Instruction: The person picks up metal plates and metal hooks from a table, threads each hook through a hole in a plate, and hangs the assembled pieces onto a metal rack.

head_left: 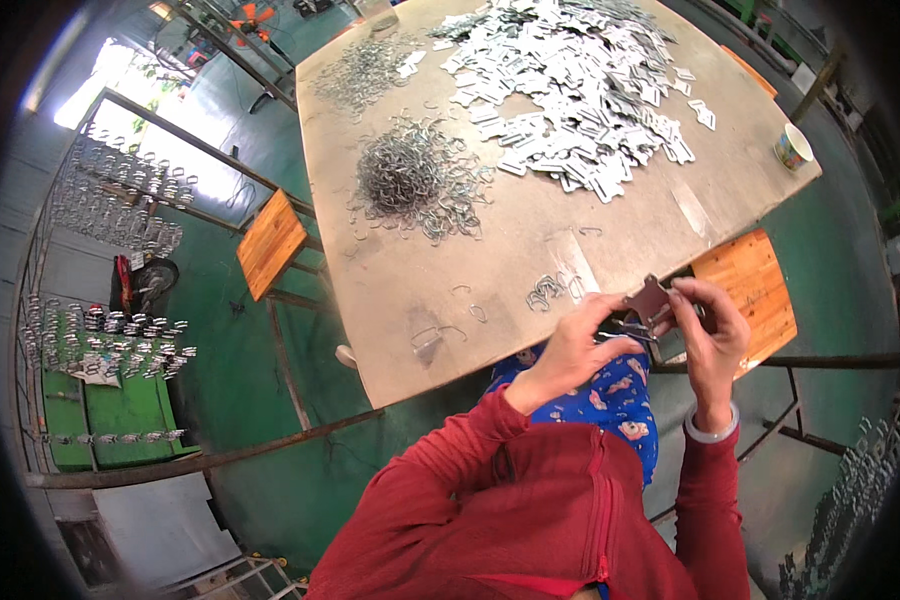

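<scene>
Just past the table's near right edge, my two hands meet around a small dark brown flat plate [648, 302] with notched corners. My left hand [570, 350] comes from the left, its fingers closed at the plate's left side. Bright metal wire pieces [630, 328] show under the plate by these fingertips; how they join it cannot be made out. On the other side, my right hand [712, 335] pinches the plate's right edge between thumb and fingers. A small group of bent wire loops [545, 292] lies on the table [510, 240] near my left hand.
Flat silvery plates [570, 100] form a large heap at the table's far side. Wire loops [405, 170] are piled left of it, smaller pieces [360, 75] behind. A paper cup [793, 147] stands at the right corner. Wooden stools [272, 245] flank the table; racks of hanging parts [110, 340] stand left.
</scene>
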`<state>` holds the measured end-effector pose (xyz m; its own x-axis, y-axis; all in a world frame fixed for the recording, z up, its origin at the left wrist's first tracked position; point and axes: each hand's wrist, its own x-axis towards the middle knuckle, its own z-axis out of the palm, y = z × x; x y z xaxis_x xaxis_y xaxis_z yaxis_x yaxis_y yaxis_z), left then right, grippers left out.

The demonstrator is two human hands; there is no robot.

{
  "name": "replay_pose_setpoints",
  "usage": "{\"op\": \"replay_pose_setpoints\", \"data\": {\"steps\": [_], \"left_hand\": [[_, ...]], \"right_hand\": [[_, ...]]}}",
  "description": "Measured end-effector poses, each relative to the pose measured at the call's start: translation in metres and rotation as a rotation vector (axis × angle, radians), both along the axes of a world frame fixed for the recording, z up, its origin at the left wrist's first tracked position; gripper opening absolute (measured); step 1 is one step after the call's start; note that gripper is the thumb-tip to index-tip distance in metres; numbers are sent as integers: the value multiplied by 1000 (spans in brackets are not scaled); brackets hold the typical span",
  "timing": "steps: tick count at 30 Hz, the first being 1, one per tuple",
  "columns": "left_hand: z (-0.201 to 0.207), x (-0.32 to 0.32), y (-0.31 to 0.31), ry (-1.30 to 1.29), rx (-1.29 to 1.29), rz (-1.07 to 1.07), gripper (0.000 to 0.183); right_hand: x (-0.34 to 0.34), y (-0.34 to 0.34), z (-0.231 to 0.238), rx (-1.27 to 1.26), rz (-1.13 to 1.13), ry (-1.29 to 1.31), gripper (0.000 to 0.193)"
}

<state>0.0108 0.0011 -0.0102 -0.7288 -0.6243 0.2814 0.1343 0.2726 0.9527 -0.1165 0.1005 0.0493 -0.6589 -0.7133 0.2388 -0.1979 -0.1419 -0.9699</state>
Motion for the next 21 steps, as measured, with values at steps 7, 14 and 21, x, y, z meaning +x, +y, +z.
{"op": "replay_pose_setpoints", "data": {"steps": [7, 14, 21], "left_hand": [[-50, 46, -148, -748, -532, 562, 22], [-77, 29, -165, -777, -766, 611, 14], [-54, 16, -126, -370, -403, 399, 9]], "right_hand": [[6, 2, 4, -25, 23, -7, 8], [7, 0, 2, -6, 35, -56, 7], [11, 6, 8, 15, 22, -53, 11]]}}
